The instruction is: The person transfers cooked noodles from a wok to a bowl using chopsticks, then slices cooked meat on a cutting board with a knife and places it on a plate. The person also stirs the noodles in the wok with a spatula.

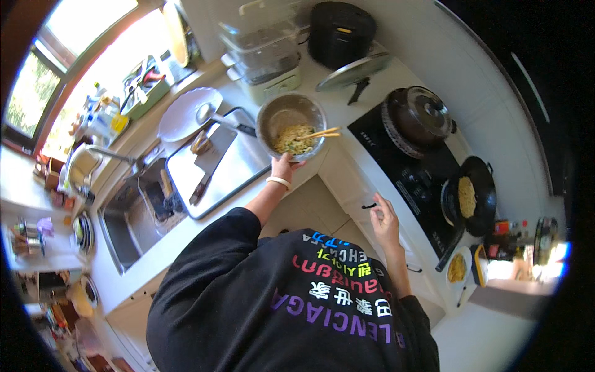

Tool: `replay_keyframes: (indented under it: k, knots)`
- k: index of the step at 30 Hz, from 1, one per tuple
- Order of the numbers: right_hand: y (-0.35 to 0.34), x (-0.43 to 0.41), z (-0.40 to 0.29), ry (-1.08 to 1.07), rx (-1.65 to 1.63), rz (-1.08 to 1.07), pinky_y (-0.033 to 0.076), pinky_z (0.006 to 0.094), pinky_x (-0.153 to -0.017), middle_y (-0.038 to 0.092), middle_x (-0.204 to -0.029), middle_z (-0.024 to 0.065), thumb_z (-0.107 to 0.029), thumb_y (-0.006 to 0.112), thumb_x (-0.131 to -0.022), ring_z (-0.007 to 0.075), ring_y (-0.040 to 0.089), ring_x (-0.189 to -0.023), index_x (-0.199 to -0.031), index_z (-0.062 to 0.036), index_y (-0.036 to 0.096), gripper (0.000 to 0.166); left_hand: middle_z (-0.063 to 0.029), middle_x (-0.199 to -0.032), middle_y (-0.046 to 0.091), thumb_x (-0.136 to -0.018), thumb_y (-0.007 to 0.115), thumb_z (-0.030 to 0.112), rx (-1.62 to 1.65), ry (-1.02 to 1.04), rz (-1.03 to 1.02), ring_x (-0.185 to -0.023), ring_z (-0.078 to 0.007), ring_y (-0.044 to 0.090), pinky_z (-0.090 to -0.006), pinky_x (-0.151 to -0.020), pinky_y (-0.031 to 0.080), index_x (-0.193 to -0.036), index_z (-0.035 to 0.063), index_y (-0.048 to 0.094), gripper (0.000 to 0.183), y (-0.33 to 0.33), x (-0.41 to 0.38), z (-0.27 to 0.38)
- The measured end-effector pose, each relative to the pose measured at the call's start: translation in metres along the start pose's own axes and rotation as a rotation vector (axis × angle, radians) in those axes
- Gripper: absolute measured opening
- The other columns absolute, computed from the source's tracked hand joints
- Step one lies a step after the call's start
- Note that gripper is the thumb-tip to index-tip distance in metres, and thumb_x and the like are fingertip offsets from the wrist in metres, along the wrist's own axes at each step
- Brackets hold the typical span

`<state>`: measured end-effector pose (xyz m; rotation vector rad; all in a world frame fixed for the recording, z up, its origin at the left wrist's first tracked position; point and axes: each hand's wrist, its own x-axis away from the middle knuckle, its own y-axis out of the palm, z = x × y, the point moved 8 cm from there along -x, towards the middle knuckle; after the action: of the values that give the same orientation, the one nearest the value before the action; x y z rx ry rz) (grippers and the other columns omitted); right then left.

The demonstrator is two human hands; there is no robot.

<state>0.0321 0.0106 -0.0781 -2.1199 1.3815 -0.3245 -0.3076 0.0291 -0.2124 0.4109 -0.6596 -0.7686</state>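
Observation:
My left hand [283,169] grips the near rim of a metal mixing bowl [275,114]. Inside the bowl lies a yellowish mixture with green bits [295,139], and a pair of wooden chopsticks [325,133] rests in it, leaning over the right rim. My right hand [385,220] holds nothing; its fingers are raised and partly apart in front of the counter edge by the cooktop. A black frying pan [484,195] on the cooktop [413,181] has a flat yellow pancake [466,197] in it. Beside the pan, a white plate [453,279] carries another pancake [458,268].
A cleaver [216,151] lies on a steel cutting board [246,160], near a ladle [228,122] and a white scalloped dish [186,114]. The sink [128,232] is at left. A lidded pot [411,121], a propped glass lid [353,72] and a steamer [274,76] stand farther back.

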Motion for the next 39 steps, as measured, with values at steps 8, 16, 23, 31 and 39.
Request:
replay_keyframes:
  k: [8, 16, 23, 31, 39]
  knots:
    - [0.131, -0.064, 0.013, 0.512, -0.723, -0.264, 0.053, 0.0274, -0.056, 0.063, -0.096, 0.0095, -0.031, 0.053, -0.094, 0.0127, 0.061, -0.076, -0.119, 0.0003, 0.05, 0.04, -0.016, -0.116, 0.054, -0.082, 0.045, 0.001, 0.033, 0.017, -0.06, -0.096, -0.0301, 0.062, -0.0359, -0.068, 0.06, -0.126, -0.0007, 0.038, 0.044, 0.013, 0.076, -0.021]
    - [0.179, -0.159, 0.034, 0.385, -0.457, -0.198, 0.046, 0.0237, -0.043, 0.057, -0.067, 0.0013, -0.015, 0.054, -0.088, 0.0068, 0.052, -0.049, -0.088, -0.0022, 0.056, 0.013, -0.0166, -0.113, 0.057, -0.088, 0.041, 0.001, 0.087, 0.011, -0.015, -0.093, -0.0282, 0.063, -0.0353, -0.07, 0.06, -0.125, -0.0028, 0.038, 0.038, 0.007, 0.064, -0.016]
    - [0.175, -0.184, 0.063, 0.299, -0.38, 0.026, 0.045, 0.0286, -0.038, 0.057, -0.058, 0.0077, -0.012, 0.054, -0.083, 0.0142, 0.054, -0.042, -0.079, 0.0029, 0.057, 0.016, -0.0202, -0.1, 0.061, -0.09, 0.06, 0.028, -0.154, -0.253, -0.216, -0.076, -0.0292, 0.066, -0.0371, -0.063, 0.057, -0.135, 0.0073, 0.025, 0.061, -0.017, 0.047, -0.007]
    - [0.149, -0.197, 0.061, 0.3, -0.383, 0.008, 0.042, 0.0261, -0.039, 0.056, -0.06, 0.0066, -0.009, 0.051, -0.084, 0.0121, 0.05, -0.043, -0.081, 0.0017, 0.058, 0.013, -0.0149, -0.113, 0.056, -0.081, 0.056, 0.006, -1.6, 0.808, -0.1, -0.093, -0.0297, 0.061, -0.0368, -0.081, 0.05, -0.114, 0.0065, 0.059, 0.032, -0.053, -0.037, 0.126]
    - [0.177, -0.204, 0.059, 0.357, -0.5, -0.059, 0.041, 0.0223, -0.041, 0.057, -0.065, 0.0029, -0.01, 0.052, -0.086, 0.0078, 0.049, -0.048, -0.085, -0.001, 0.058, 0.011, -0.0123, -0.108, 0.052, -0.08, 0.056, 0.006, -2.096, 0.78, -0.577, -0.099, -0.0298, 0.058, -0.0382, -0.084, 0.049, -0.111, 0.0073, 0.056, 0.031, -0.028, -0.08, 0.12]
